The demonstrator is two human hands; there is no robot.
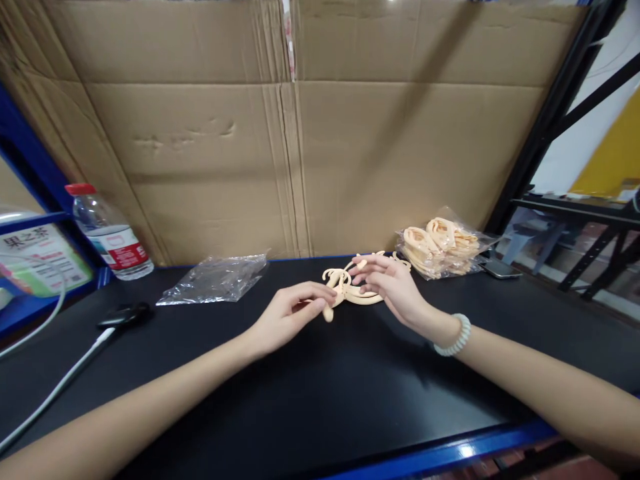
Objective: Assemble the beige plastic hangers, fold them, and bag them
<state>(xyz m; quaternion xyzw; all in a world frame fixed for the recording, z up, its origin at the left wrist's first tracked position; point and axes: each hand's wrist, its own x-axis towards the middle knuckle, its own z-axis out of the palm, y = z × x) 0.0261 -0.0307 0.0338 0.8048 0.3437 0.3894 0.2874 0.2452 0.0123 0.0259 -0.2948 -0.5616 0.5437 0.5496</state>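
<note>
Open tabletop (350, 400) along near edge, pale pieces (365, 299) beyond, cardboard wall (400, 153) behind

Single view taken from head, aimed forward and down; surface (320, 400) seen close, cardboard (425, 147) faced beyond hands (286, 316).

A black table (325, 400) carries a bottle (113, 237), a clear bag (215, 280) and beige pieces (364, 299). A filled bag (440, 248) lies farther right.

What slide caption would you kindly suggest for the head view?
Left hand holding a pale piece, right hand by curved pieces on a black tabletop, a filled clear bag to the right.
</note>
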